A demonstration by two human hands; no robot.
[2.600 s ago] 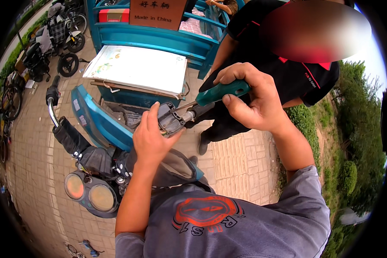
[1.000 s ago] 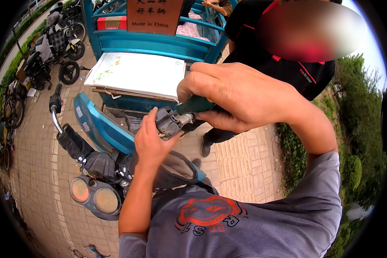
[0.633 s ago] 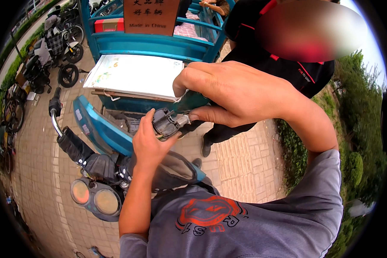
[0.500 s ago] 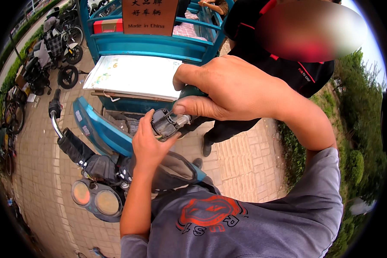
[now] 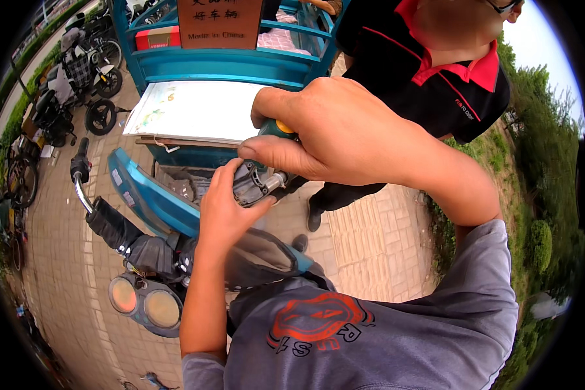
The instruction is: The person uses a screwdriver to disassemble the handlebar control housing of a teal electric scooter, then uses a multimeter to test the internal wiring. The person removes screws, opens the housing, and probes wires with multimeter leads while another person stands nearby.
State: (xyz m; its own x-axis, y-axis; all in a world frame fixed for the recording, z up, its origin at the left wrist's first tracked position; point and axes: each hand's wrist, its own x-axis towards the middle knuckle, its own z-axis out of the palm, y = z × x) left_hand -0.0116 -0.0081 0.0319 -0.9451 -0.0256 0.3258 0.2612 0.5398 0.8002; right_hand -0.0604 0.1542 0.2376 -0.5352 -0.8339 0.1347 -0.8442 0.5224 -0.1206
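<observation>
L hand [image 5: 223, 213] @ blk housing [image 5: 247, 186] edge

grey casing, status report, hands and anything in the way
Left hand around grey casing. Right hand gripping green-handled tool close by it. Tool's tip out of sight; right hand hides part of the tool.

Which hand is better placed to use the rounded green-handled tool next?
Probably the right hand: it grips the green-handled tool, while the left hand holds the dark grey, boxy housing.

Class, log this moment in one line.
Left grip: on dark boxy plastic housing; right grip: around green rounded tool handle; silver metal tube: exposed
</observation>
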